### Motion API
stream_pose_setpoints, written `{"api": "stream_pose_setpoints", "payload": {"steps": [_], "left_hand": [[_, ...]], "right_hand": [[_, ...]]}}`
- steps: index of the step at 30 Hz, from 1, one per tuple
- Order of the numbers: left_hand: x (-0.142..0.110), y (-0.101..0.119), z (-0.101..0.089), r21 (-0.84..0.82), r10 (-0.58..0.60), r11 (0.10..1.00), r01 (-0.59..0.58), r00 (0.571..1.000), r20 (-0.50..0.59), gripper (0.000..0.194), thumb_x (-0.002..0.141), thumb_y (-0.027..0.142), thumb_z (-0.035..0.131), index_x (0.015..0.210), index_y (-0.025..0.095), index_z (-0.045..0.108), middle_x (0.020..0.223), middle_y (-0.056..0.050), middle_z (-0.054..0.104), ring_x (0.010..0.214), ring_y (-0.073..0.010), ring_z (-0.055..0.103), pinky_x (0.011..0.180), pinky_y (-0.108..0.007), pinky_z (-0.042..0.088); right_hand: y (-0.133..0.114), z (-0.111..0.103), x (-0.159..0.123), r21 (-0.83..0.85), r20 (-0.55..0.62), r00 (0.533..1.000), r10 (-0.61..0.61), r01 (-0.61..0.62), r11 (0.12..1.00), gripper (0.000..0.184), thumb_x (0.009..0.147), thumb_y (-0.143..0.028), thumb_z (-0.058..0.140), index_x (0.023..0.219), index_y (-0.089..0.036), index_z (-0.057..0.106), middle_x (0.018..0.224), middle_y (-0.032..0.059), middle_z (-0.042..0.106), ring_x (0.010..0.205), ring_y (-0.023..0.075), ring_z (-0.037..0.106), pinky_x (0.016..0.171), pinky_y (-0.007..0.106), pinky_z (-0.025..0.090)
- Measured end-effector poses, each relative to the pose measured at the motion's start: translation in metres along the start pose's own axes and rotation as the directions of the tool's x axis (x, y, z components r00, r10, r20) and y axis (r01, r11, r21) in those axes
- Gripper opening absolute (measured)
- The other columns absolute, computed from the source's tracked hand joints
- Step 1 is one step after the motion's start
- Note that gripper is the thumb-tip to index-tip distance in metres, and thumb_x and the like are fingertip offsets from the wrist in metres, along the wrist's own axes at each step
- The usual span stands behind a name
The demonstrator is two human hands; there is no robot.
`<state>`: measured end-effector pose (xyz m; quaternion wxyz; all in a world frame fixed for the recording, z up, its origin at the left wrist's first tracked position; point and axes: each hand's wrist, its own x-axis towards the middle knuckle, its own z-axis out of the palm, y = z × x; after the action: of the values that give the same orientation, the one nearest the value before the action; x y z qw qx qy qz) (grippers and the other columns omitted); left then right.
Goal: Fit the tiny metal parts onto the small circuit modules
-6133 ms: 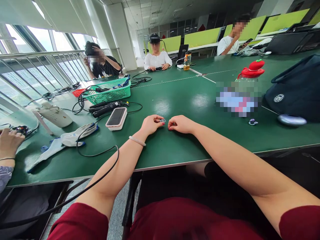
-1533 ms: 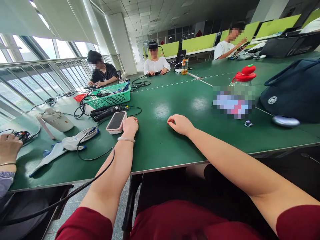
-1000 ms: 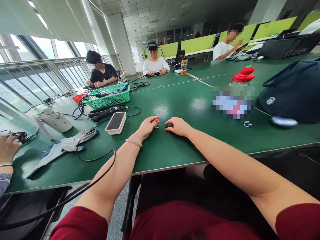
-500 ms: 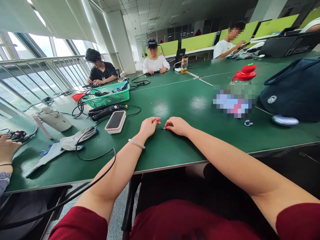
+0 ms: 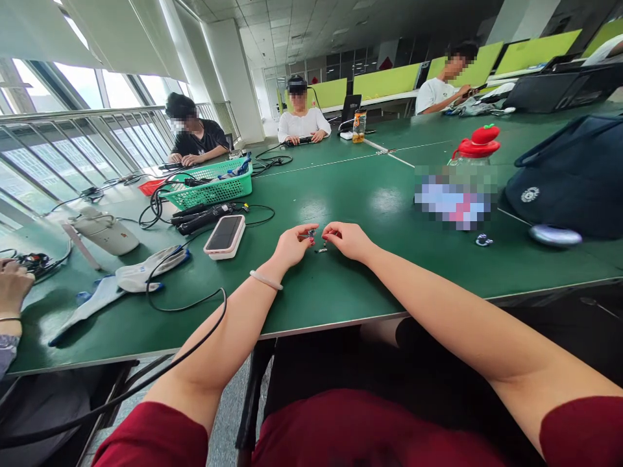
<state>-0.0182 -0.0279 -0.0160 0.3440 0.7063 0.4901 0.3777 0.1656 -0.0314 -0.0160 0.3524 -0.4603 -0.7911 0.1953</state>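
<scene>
My left hand (image 5: pixel 291 246) rests on the green table (image 5: pixel 341 285), its fingertips pinching a tiny dark object (image 5: pixel 311 232). My right hand (image 5: pixel 346 239) sits just to the right, fingers curled in a pinch near the same object. A second tiny piece (image 5: pixel 320 250) lies on the table between the two hands. A pink-cased phone (image 5: pixel 225 235) lies face up to the left of my left hand.
A green basket (image 5: pixel 214 183), black cables and handles (image 5: pixel 204 216) and white gloves (image 5: pixel 131 277) lie at left. A red-capped bottle (image 5: pixel 474 162), a dark bag (image 5: pixel 569 175) and a small ring-like item (image 5: pixel 481 240) are at right. Other people sit around the table; another person's hand (image 5: pixel 12 285) is at the far left.
My left hand left the phone and came back beside my right hand. Both hands now pinch at the tiny object, lifted slightly off the table.
</scene>
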Motion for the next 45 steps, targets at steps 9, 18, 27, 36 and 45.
{"api": "stream_pose_setpoints", "payload": {"steps": [9,18,27,36,45], "left_hand": [[-0.008,0.014,0.0,0.284,0.113,0.952,-0.116,0.993,0.027,0.042,0.075,0.021,0.066,0.117,0.021,0.066,0.08,-0.001,0.068,0.076,-0.0154,0.062,0.08,-0.029,0.049],[-0.013,0.026,-0.001,0.555,0.235,0.8,-0.227,0.97,0.058,0.043,0.077,0.027,0.066,0.12,0.028,0.064,0.088,-0.001,0.072,0.086,-0.0208,0.06,0.08,-0.032,0.045],[-0.016,0.029,-0.001,0.591,0.245,0.774,-0.228,0.968,0.052,0.039,0.079,0.029,0.064,0.119,0.029,0.064,0.084,0.0,0.073,0.084,-0.0216,0.058,0.078,-0.033,0.044],[-0.016,0.028,0.0,0.598,0.267,0.76,-0.254,0.961,0.068,0.043,0.078,0.025,0.065,0.12,0.027,0.062,0.086,0.0,0.073,0.089,-0.022,0.058,0.084,-0.035,0.043],[-0.016,0.027,-0.001,0.485,0.254,0.838,-0.25,0.965,0.058,0.043,0.074,0.027,0.066,0.117,0.028,0.064,0.083,0.001,0.072,0.088,-0.0206,0.06,0.085,-0.033,0.044]], "right_hand": [[0.004,0.004,0.002,0.13,-0.049,0.999,0.022,-0.016,0.991,0.008,0.077,-0.018,0.059,0.083,-0.019,0.064,0.079,0.0009,0.069,0.066,0.013,0.058,0.068,0.026,0.044],[0.002,0.004,0.0,0.203,-0.056,0.998,0.02,-0.009,0.979,0.012,0.075,-0.018,0.059,0.085,-0.021,0.054,0.077,-0.0009,0.066,0.064,0.012,0.058,0.067,0.026,0.045],[-0.006,0.0,-0.003,0.167,-0.081,0.997,-0.017,0.03,0.986,0.015,0.075,-0.015,0.058,0.087,-0.022,0.054,0.081,-0.0011,0.07,0.066,0.0129,0.059,0.071,0.028,0.046],[-0.006,0.002,-0.004,0.119,-0.086,0.996,-0.031,0.041,0.992,0.016,0.075,-0.015,0.058,0.089,-0.023,0.054,0.081,-0.0015,0.069,0.065,0.0128,0.059,0.07,0.028,0.046],[-0.006,0.001,-0.005,0.077,-0.08,0.996,-0.042,0.048,0.996,0.014,0.077,-0.019,0.059,0.089,-0.023,0.054,0.08,-0.0024,0.066,0.062,0.0117,0.056,0.067,0.026,0.044]]}}
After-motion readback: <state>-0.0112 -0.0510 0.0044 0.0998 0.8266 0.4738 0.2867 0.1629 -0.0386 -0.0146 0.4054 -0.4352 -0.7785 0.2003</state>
